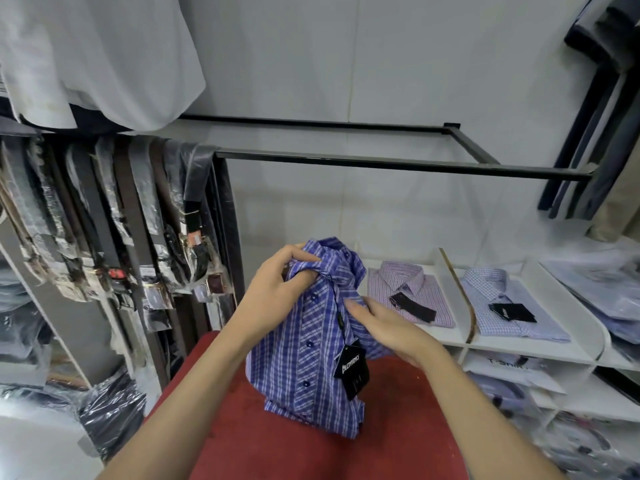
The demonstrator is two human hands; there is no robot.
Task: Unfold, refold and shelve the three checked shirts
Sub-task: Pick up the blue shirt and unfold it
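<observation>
Head view looks down on a red table [311, 438] that stands in a clothes shop with pale grey walls. A black metal rail frame [398, 164] juts from the wall above it. To the left, belts in clear wrappers [114, 230] hang in a dense row, with white garments [104, 53] draped above them; dark trousers [588, 133] hang at the upper right.

The blue checked shirt [298, 341] is held up over the red table, its lower edge bunched against the surface and its collar end raised. The left hand [277, 289] grips the crumpled fabric near the collar, fingers curled into the cloth. The right hand [388, 327] rests on the shirt's right side; its fingers curve over the fabric, though whether they pinch it cannot be told. A black hang tag [351, 368] dangles from the button placket on a dark cord.

Behind the table, a white shelf unit [460, 337] is split into open compartments. On its top level, one compartment holds a folded pink checked shirt [408, 292], lying flat with a black tag on its front. The next compartment to the right, past a thin divider [453, 289], holds a folded lilac checked shirt [505, 303], also tagged. Further right lie bagged pale shirts [602, 285]. The lower compartments hold more packaged garments [512, 372]; their details are blurred.
</observation>
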